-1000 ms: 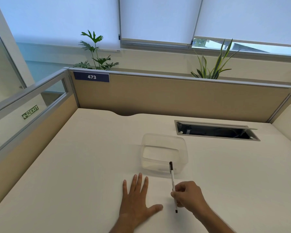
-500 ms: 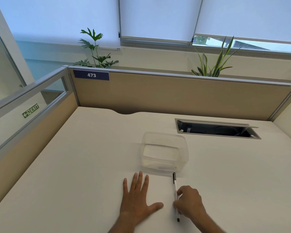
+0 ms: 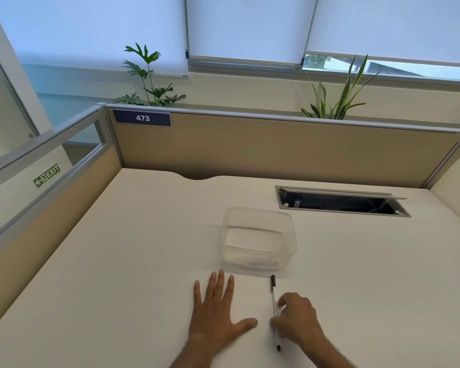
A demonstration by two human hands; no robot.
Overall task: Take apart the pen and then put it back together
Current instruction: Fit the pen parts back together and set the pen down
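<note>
A slim white pen [image 3: 273, 298] with a black cap and a black end lies lengthwise on the white desk, cap end pointing away from me. My right hand [image 3: 296, 318] rests over its middle, thumb and fingers curled around the barrel, and hides part of it. My left hand [image 3: 215, 309] lies flat on the desk, palm down with fingers spread, a short way left of the pen and not touching it.
A clear plastic container [image 3: 259, 239] stands just beyond the pen's cap. Further back right is an open cable slot [image 3: 340, 201] in the desk. Beige partition walls [image 3: 276, 150] close the desk at the back and left.
My right hand has brought the pen down from in front of the container and toward me, so it now lies on the desk. My left hand has stayed flat.
</note>
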